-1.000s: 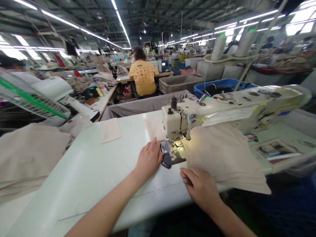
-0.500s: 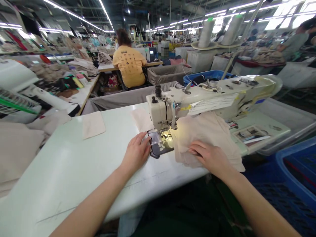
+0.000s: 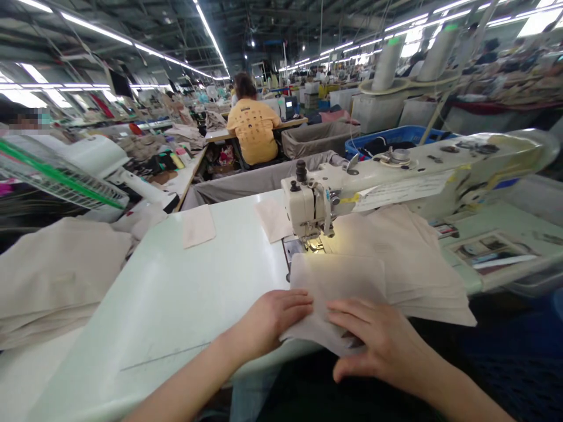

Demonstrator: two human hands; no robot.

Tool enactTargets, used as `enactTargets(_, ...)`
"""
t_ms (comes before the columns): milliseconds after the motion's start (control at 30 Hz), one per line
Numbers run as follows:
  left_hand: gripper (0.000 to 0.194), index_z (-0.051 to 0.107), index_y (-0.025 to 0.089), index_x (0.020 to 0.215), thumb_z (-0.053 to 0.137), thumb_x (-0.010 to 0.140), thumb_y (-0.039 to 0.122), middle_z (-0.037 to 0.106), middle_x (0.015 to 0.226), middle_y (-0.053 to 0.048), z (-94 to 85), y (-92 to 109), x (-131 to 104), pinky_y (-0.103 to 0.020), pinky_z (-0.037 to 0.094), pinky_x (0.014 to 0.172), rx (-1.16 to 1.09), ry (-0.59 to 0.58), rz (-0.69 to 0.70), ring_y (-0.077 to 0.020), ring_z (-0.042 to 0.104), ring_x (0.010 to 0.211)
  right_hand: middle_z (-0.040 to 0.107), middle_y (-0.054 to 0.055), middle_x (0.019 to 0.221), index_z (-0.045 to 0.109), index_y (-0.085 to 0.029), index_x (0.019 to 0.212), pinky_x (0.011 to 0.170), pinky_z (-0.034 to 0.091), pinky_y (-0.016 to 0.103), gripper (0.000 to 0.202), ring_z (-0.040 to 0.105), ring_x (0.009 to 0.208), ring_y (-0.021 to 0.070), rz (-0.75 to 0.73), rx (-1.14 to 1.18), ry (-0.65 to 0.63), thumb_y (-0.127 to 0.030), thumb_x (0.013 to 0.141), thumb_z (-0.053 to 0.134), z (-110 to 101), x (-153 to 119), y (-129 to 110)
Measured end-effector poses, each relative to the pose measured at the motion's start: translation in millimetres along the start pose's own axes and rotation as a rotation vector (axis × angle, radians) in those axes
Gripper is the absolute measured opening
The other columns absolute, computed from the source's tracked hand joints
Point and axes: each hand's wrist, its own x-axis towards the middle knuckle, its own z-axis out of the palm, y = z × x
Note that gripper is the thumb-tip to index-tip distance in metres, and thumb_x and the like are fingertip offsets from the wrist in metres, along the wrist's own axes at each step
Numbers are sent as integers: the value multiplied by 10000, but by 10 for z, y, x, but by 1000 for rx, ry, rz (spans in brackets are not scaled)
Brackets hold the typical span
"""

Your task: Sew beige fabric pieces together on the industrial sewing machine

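A beige fabric piece (image 3: 338, 275) lies in front of the sewing machine's needle area, its near edge lifted and curling at the table's front. My left hand (image 3: 275, 319) holds the left side of this piece, fingers curled over it and thumb hidden. On its right part, my right hand (image 3: 378, 337) rests with fingers stretched and thumb apart. Something small and dark shows under those fingers; I cannot make out what. The white sewing machine (image 3: 308, 208) stands just beyond, its lamp lit over the presser foot (image 3: 315, 245). A stack of beige fabric pieces (image 3: 422, 264) lies to the right.
Two small beige pieces (image 3: 199, 225) (image 3: 273, 220) lie on the pale green table (image 3: 176, 305). A beige fabric pile (image 3: 57, 275) and a white fan (image 3: 94, 155) are at left. A tray of tools (image 3: 492, 252) sits at right. Ahead, a person in yellow (image 3: 253, 132) sits facing away.
A fabric piece now lies before the needle, drawn from the stack at right. Both hands have come nearer to my body, the left moving off the machine's plate. The view has turned left.
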Motion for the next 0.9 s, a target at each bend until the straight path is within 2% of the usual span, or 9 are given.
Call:
enactTargets(133,443,617,240,1329,493,920,122,681,1325,-79,-189,-47,-493,-408,520,1068,-20,73,-220,-221,628,1248,662,159,1347,651,-161,1284,932,567,365,771,667,1167,307,-46,70,-91,-642,701,805,75,-160,121)
enactTargets(267,354,670,277,1262,499,962,200,707,1281,-40,-345,-56,-684,-386,491,1090,-123,73,-382,-204,641,1218,658,99,1367,713,-225,1163,991,533,376,304,653,1202,263,81,206,-66,-247,866,655,175,-97,182)
enactTargets(333,297,706,267,1183,494,974,271,731,1222,-33,-375,-54,-644,-373,494,1067,-193,94,-472,-207,662,1160,723,73,1259,733,-241,1024,948,545,364,268,695,1120,228,211,359,-36,-161,876,525,234,42,200)
enactTargets(467,323,718,203,902,480,949,416,747,892,-34,-315,-92,-493,-342,549,841,-209,298,-804,-214,682,848,770,54,814,639,-229,1017,671,577,345,272,737,739,232,764,569,204,-424,829,621,408,339,212)
enactTargets(533,327,688,193,802,494,917,429,700,757,-21,-252,-125,-453,-317,527,719,-179,370,-903,-202,642,725,748,47,791,553,-232,989,629,566,333,424,710,659,217,884,639,377,-541,741,704,510,404,209)
enactTargets(633,312,652,199,715,511,895,410,655,683,-6,-175,-158,-447,-298,486,650,-154,416,-886,-190,610,659,710,24,766,497,-246,897,611,548,311,430,677,618,189,842,623,431,-578,739,721,612,397,188)
enactTargets(767,256,675,210,730,547,879,376,667,700,-13,-93,-149,-472,-309,489,655,-145,486,-868,-203,624,687,698,15,733,636,-236,876,635,539,307,224,671,669,193,692,373,279,-458,872,617,616,387,155)
enactTargets(833,226,721,208,924,562,878,363,679,746,-15,-28,-115,-487,-314,500,668,-141,564,-914,-203,630,708,735,39,812,693,-231,911,671,556,316,222,692,722,202,616,325,256,-415,912,569,606,402,156)
enactTargets(900,419,623,196,1286,552,909,364,666,766,1,50,-61,-507,-303,500,653,-141,663,-993,-182,615,671,754,59,894,724,-228,932,707,568,319,238,711,795,211,568,311,244,-392,935,551,615,405,169)
